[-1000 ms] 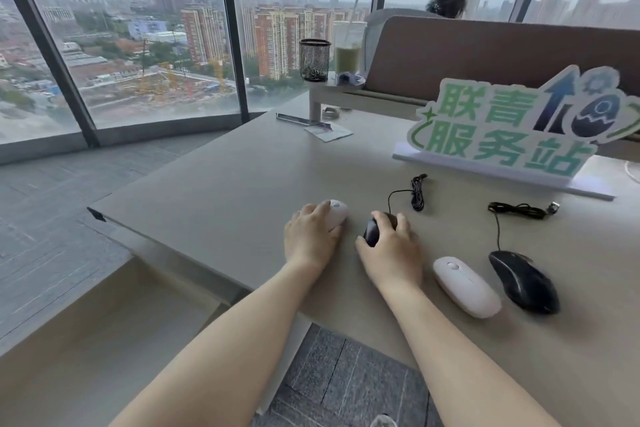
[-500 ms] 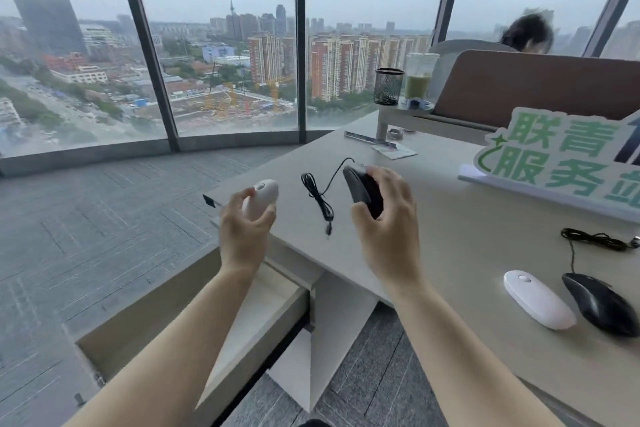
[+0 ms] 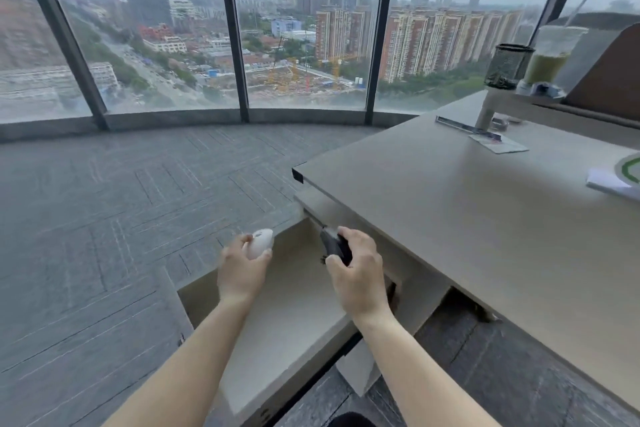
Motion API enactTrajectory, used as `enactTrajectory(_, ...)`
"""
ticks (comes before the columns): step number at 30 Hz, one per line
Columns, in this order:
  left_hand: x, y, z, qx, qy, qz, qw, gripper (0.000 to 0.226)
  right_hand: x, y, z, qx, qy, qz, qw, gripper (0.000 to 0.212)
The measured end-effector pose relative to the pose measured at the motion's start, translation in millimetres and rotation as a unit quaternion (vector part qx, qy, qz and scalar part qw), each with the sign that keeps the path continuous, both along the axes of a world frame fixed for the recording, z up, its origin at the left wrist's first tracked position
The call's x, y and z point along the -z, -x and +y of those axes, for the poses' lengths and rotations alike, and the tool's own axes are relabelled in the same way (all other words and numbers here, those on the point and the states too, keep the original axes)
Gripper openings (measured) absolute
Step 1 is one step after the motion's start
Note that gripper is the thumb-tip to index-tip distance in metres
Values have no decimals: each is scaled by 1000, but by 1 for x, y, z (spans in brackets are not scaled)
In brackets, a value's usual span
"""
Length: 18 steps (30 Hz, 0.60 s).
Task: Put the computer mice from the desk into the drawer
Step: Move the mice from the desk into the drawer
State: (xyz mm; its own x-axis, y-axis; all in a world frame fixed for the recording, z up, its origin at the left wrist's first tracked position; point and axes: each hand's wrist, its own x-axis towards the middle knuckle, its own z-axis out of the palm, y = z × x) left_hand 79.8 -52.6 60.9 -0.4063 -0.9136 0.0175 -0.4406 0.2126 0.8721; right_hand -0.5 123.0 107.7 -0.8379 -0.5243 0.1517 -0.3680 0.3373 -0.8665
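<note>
My left hand (image 3: pixel 242 270) grips a white mouse (image 3: pixel 260 243) and my right hand (image 3: pixel 356 274) grips a black wired mouse (image 3: pixel 334 246). Both hands hover over the open pale drawer (image 3: pixel 298 315), which is pulled out below the left end of the beige desk (image 3: pixel 467 211). The black mouse's cable is mostly hidden behind my right hand. The other mice on the desk are out of the frame to the right.
A mesh pen cup (image 3: pixel 509 66), a cup of green drink (image 3: pixel 550 59), a ruler (image 3: pixel 464 128) and a card (image 3: pixel 500 144) sit at the desk's far end. A sign's white edge (image 3: pixel 616 180) shows at right. Grey carpet and tall windows lie to the left.
Both hands lifted the white and black mice off the desk, carried them left and lowered them over the open drawer. My view turned left, so the other two mice left the frame.
</note>
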Motion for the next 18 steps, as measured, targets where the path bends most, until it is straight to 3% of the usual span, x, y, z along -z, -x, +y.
enactTrajectory(4, 49, 21, 5, 46, -15, -103, 993, 47, 57, 17, -19, -8, -120, -63, 991, 51)
enactTrajectory(10, 99, 43, -5, 89, -12, -229, 969, 42, 110, 39, -51, -69, -368, -7, 927, 48)
enactTrajectory(14, 113, 51, -12, 95, 24, -245, 965, 41, 121, 47, -71, -110, -472, -6, 875, 60)
enactTrajectory(18, 120, 53, -15, 112, 27, -249, 962, 47, 125, 49, -71, -118, -510, -8, 852, 70)
